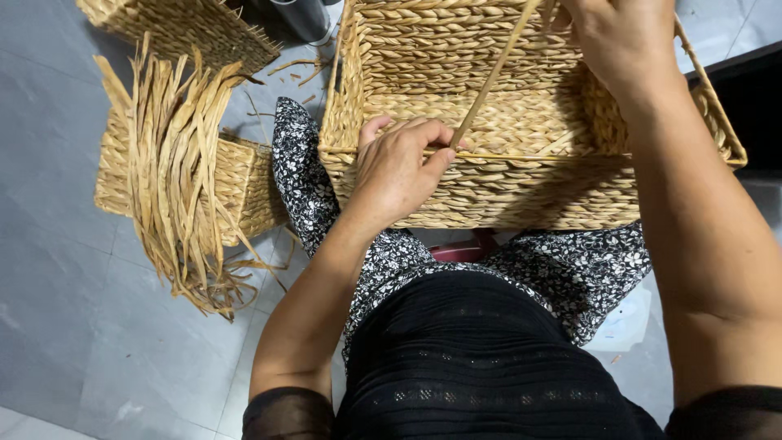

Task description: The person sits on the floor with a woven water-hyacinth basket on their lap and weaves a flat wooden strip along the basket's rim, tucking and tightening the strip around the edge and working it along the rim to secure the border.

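A large rectangular basket of braided tan straw (521,122) rests on the person's lap, its open top facing the camera and its near rim (538,155) running across the middle of the view. No labels or signs can be made out; only a small white scrap of paper or plastic (627,322) lies on the floor by the right knee, partly under the floral-patterned trousers (570,269).

The left hand (399,167) lies over the basket's near rim, fingers curled loosely, thumb and forefinger pinching the lower end of a long thin pale strand of straw (493,77) right at the rim. The strand rises at a slant to the upper right, where the right hand (623,37) closes around its upper part above the basket's interior; the fingers there are turned away, so how tightly they press cannot be told.

To the left on the grey tiled floor (57,285), a loose bundle of flat dried straw strips (175,163) drapes over a smaller woven straw basket (240,183), which sits just beside the left knee. Another woven straw piece (183,28) lies at the upper left corner, with a few straw offcuts (301,69) scattered near it. A dark cylindrical object (305,16) stands at the top edge, beside the large basket's left wall.
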`<action>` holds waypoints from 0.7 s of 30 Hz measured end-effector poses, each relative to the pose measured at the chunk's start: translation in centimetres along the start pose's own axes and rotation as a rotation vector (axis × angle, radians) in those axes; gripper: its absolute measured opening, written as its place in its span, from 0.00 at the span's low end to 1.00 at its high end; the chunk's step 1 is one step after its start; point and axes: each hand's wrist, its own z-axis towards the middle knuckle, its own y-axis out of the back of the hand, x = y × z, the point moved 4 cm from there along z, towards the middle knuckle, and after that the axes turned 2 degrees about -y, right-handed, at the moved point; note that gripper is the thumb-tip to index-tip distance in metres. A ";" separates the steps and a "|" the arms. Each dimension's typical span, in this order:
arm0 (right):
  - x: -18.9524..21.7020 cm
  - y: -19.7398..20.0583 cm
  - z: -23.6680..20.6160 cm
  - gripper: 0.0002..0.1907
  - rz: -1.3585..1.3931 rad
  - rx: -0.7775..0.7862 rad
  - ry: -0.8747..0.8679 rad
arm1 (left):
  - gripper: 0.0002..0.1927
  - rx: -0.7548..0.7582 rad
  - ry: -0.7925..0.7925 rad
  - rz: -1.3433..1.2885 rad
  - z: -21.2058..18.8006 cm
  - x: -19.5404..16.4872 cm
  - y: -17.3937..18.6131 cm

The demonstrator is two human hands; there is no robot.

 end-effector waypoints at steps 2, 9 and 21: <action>-0.1 0.3 -1.7 0.13 0.511 0.062 -0.027 | 0.05 0.006 0.005 0.022 0.1 -0.1 -0.5; -1.1 -1.6 -2.5 0.13 0.824 0.180 -0.046 | 0.09 -0.100 -0.026 0.129 -0.6 -1.1 -1.6; -1.0 -3.3 -1.6 0.15 0.783 0.217 -0.184 | 0.10 -0.117 -0.065 0.220 -0.9 -1.0 -1.3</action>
